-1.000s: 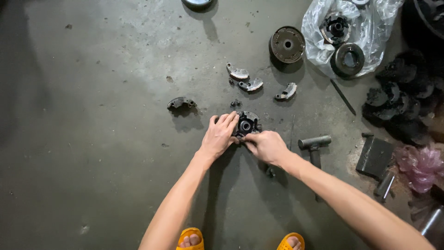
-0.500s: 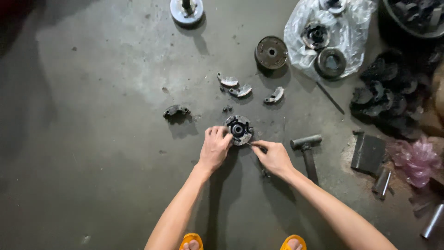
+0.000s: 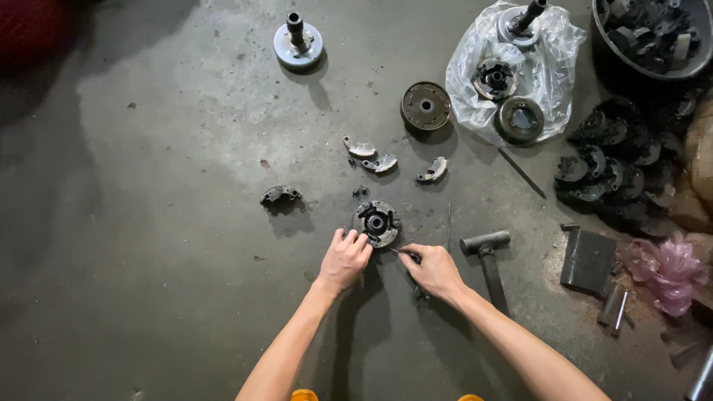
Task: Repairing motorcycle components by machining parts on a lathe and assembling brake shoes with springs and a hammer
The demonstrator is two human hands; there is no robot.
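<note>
The round, dark, greasy clutch hub (image 3: pixel 376 222) lay flat on the floor (image 3: pixel 163 245) — left hand (image 3: pixel 344 260) gripped its rim, right hand (image 3: pixel 434 270) pinched a thin tool (image 3: pixel 407 255).

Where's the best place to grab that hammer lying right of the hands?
Probably the hammer is best taken by the dark handle, mid-length, from above. It lies flat on the floor, head end away from the person, handle running toward them beside the right hand.

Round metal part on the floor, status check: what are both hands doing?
Left hand steadies the round clutch plate. Right hand pinches a small dark tool beside it. Hammer lies just right, apart.
</note>
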